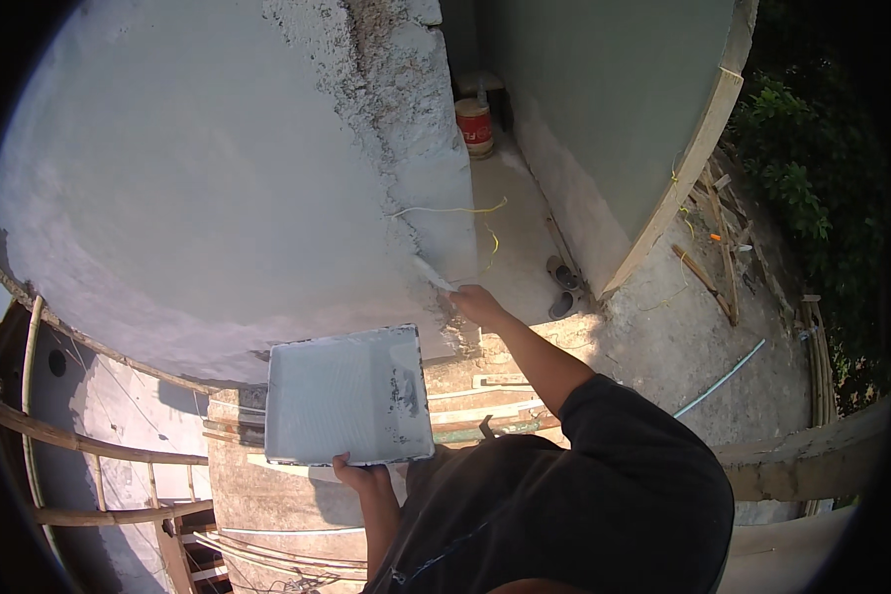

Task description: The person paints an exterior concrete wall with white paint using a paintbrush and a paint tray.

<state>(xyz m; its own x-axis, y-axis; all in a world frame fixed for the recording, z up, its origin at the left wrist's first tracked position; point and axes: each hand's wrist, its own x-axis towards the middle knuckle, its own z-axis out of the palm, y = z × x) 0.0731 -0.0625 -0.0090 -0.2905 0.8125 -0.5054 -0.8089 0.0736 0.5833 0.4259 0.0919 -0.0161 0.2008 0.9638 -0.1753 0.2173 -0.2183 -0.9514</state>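
My left hand (361,475) grips the near edge of a grey, paint-smeared paint tray (346,396). My right hand (477,303) holds a paintbrush (434,275) against the rough wall corner (416,148); a red-and-white bucket (474,127) stands beyond.

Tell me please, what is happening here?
A person stands high on a bamboo scaffold beside a grey wall. The left hand holds a paint tray by its near edge, held about level. The right hand reaches forward with a brush whose tip meets the rough corner of the wall. Far below on the ground stand a red bucket and a pair of sandals.
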